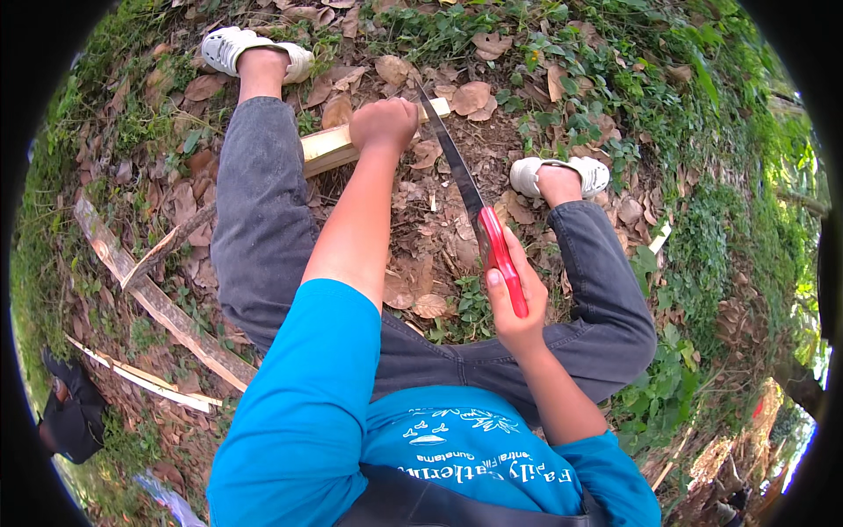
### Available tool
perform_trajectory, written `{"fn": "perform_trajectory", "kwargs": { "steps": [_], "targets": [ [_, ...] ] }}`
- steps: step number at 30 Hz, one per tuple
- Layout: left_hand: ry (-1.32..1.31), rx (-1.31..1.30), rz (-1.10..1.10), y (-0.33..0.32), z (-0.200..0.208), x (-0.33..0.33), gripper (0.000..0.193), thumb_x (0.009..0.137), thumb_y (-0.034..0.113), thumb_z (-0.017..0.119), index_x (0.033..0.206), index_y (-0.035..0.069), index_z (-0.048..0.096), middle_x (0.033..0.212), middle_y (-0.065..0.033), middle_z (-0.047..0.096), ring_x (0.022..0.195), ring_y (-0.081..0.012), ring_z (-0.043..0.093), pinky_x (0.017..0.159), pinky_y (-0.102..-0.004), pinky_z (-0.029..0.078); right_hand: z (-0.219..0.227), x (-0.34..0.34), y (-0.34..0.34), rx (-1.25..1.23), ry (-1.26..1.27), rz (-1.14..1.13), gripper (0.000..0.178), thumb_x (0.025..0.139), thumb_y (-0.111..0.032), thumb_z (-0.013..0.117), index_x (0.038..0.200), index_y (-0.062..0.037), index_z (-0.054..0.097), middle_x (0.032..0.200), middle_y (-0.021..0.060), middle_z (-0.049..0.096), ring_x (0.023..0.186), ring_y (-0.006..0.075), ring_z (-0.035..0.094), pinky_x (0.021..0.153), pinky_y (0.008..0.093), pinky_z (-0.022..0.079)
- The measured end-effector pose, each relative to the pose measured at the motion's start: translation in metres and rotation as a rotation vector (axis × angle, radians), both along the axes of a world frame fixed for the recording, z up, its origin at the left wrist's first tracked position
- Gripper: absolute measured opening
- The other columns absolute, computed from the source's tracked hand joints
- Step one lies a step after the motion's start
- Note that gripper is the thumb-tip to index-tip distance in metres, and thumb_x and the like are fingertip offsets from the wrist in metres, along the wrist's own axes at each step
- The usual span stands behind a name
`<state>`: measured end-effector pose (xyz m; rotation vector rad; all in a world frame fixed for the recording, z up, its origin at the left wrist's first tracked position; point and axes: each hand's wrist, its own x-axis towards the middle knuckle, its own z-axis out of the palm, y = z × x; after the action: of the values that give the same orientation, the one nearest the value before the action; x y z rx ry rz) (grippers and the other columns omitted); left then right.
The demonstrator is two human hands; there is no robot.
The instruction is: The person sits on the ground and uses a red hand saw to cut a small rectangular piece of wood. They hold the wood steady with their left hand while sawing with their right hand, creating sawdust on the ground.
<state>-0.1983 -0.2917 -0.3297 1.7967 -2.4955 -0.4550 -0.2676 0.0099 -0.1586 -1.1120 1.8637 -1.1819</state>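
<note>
At upper centre, the left hand clasps wood. The right hand grips a saw; the wood's end looks unsevered

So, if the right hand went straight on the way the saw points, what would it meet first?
Probably the wood by the left hand; depth is unclear, so the right hand could pass above it.

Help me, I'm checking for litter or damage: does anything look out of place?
A bluish, plastic-looking scrap lies at the lower left; it looks man-made in a leafy spot. The saw in the right hand and the pale wood under the left hand show no obvious damage.
</note>
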Motion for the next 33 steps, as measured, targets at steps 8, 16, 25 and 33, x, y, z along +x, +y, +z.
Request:
{"fn": "perform_trajectory", "kwargs": {
  "steps": [8,16,25,33],
  "targets": [
    [-0.017,0.074,-0.104,0.001,0.018,-0.008,0.051,0.1,0.037,0.036,0.092,0.013,0.08,0.096,-0.0119,0.079,0.091,-0.0314,0.076,0.081,-0.0447,0.059,-0.086,-0.013,-0.193,-0.162,0.041,-0.078,0.052,0.098,-0.012,0.063,0.148,-0.0009,0.053,0.125,0.0217,0.07,0.109,0.024,0.07,0.097,0.032,0.051],
    [0.019,-0.024,-0.017,-0.001,0.002,-0.003,0.052,0.1,0.036,0.036,0.084,0.013,0.08,0.086,-0.0128,0.078,0.081,-0.0314,0.075,0.074,-0.0448,0.058,-0.008,-0.008,0.019,0.011,0.094,0.036,0.058,0.1,-0.01,0.061,0.155,-0.0003,0.044,0.135,0.0182,0.066,0.101,0.014,0.066,0.093,0.0285,0.05],
    [0.008,-0.002,-0.083,0.002,0.014,-0.013,0.052,0.1,0.036,0.036,0.085,0.014,0.08,0.09,-0.0134,0.078,0.084,-0.0315,0.076,0.076,-0.045,0.059,-0.087,-0.031,-0.175,-0.165,-0.096,-0.086,0.051,0.098,-0.011,0.066,0.147,-0.0027,0.055,0.098,0.0058,0.069,0.077,0.0073,0.056,0.072,0.0244,0.05],
    [0.007,-0.017,-0.016,0.0,-0.001,0.0,0.052,0.1,0.037,0.036,0.085,0.013,0.08,0.087,-0.0128,0.078,0.083,-0.0317,0.076,0.074,-0.0446,0.059,-0.016,-0.004,-0.001,0.018,0.016,-0.003,0.056,0.1,-0.01,0.063,0.153,-0.0028,0.048,0.136,0.0179,0.066,0.108,0.0148,0.065,0.095,0.0279,0.049]
  ]
}}
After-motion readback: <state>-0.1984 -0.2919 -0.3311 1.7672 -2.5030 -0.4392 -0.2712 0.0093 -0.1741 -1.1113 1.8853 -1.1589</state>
